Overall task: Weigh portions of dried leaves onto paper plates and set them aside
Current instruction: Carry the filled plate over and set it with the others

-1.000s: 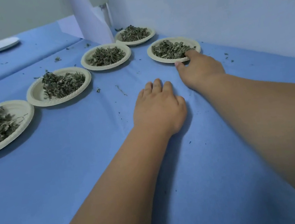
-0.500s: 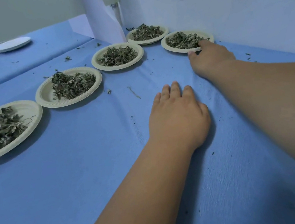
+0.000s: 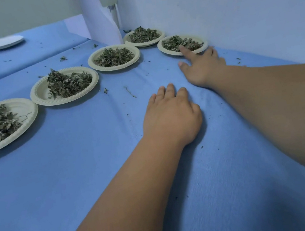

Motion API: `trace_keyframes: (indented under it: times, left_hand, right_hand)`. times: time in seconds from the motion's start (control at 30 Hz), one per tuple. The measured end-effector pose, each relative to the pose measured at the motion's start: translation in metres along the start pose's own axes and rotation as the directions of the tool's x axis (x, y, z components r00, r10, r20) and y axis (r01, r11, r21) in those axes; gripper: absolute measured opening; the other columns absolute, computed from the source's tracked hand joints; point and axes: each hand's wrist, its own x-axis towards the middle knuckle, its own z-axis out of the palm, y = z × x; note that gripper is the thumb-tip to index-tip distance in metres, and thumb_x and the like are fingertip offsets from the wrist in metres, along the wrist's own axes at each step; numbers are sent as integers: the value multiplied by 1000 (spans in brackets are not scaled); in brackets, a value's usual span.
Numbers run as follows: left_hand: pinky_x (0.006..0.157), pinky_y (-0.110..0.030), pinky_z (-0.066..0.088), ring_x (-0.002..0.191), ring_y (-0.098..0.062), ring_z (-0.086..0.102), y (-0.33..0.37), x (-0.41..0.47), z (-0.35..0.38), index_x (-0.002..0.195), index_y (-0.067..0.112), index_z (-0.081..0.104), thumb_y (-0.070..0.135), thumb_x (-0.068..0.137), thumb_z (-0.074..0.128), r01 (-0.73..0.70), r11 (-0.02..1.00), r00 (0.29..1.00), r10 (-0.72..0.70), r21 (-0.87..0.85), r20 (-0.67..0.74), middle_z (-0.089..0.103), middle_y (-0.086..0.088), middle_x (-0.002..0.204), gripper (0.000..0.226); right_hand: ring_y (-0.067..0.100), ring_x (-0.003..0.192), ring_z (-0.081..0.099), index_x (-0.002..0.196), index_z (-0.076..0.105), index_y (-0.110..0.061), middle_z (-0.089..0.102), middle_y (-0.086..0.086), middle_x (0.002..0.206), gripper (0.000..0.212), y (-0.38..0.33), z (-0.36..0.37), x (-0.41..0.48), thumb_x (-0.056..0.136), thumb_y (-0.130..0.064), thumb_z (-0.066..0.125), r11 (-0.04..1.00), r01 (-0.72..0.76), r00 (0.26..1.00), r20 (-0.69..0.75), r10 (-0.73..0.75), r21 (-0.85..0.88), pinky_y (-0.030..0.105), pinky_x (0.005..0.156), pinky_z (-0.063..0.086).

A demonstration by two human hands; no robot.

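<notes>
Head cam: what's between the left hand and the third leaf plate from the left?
In the head view: only blue cloth with one loose stem and leaf crumbs between the left hand and that plate.

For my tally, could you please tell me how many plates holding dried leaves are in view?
5: left-edge plate (cut off), second plate, third plate, corner plate, wall-side plate touched by the right hand. More may lie off-frame.

no readable text, labels or numbers anywhere in view.
</notes>
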Motion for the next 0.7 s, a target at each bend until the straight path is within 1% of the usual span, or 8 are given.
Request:
trace_keyframes:
  times: [0.1,0.17,0.23,0.33,0.4,0.5,0.6,0.7]
  left_hand:
    - [125,-45,15,154,-30,21,-1,1,1,145,16,44,36,103,30,-4,1000,1000,4,1,-12,26,-11,166,48]
    - [125,-45,15,153,-30,21,-1,2,1,143,16,45,36,103,29,-6,1000,1000,6,3,-10,27,-11,166,47]
    - [126,-45,13,155,-30,18,-1,2,2,145,16,43,36,103,28,-9,1000,1000,9,-7,-2,24,-10,167,49]
    - [127,-44,9,156,-29,14,-2,1,3,151,18,39,36,104,28,-6,1000,1000,6,-13,11,19,-9,169,52]
    - [127,-45,10,156,-30,15,-2,1,3,151,17,39,36,103,28,-13,1000,1000,13,-3,7,20,-10,169,52]
    - [126,-46,12,155,-31,17,0,3,5,148,16,41,36,103,28,-17,1000,1000,17,3,4,22,-11,168,51]
    - [124,-46,16,153,-32,20,-1,2,4,144,13,44,37,102,29,0,1000,1000,0,4,12,27,-15,164,50]
    - [125,-45,14,154,-34,15,0,3,4,150,5,37,36,103,32,12,1000,1000,-12,-17,22,22,-21,165,57]
  right_hand:
    - [42,153,-11,149,13,-62,-20,20,165,55,-1,5,0,97,-71,22,997,65,997,-35,-66,-35,64,119,4]
    - [41,152,-15,148,18,-63,-27,11,164,56,-2,5,3,94,-75,20,995,89,996,-9,-89,-38,64,119,1]
    - [41,152,-15,149,17,-63,-30,8,164,61,-2,3,6,90,-80,17,998,56,998,18,-55,-31,62,120,1]
    - [44,152,-10,152,12,-60,-25,9,166,68,-2,4,5,88,-84,10,999,22,999,37,-21,-29,59,122,2]
    - [44,153,-6,152,15,-59,-18,10,167,69,-3,4,4,88,-83,8,1000,22,999,45,-22,-17,60,121,3]
    - [43,153,-3,151,20,-58,-14,13,168,66,-2,1,1,90,-81,10,1000,9,999,43,-9,-15,59,120,4]
    - [42,153,-4,152,24,-53,-17,18,166,64,-1,3,-7,93,-77,17,1000,-23,999,27,24,-7,57,122,5]
    - [38,154,3,155,21,-47,-11,16,168,72,5,2,-31,90,-78,19,1000,-18,998,66,20,-20,57,121,7]
